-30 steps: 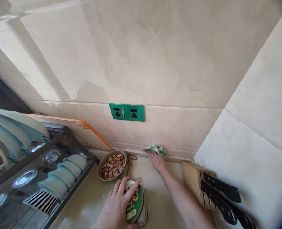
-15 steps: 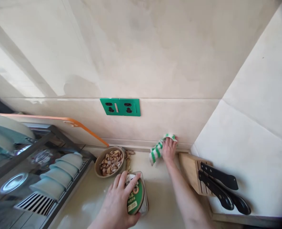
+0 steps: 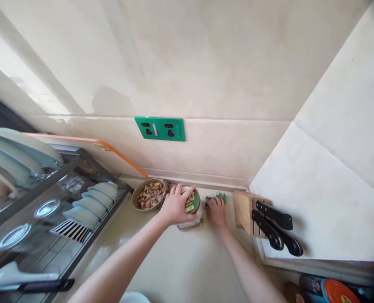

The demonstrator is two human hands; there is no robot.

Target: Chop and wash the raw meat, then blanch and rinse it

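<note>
Since the earlier frame, the clear jar with a round green lid (image 3: 192, 205) has shifted back towards the beige tiled wall (image 3: 206, 155), and the green-and-white cloth (image 3: 221, 196) now lies bunched on the pale surface (image 3: 180, 256) between jar and wooden knife block (image 3: 242, 206). The left hand (image 3: 175, 208) grips the lid's edge, fingers half spread; the right hand (image 3: 217, 213) curls its fingers over the cloth. The jar seems stiff and smooth, best held round its body; the cloth looks soft, light, easily bunched.
</note>
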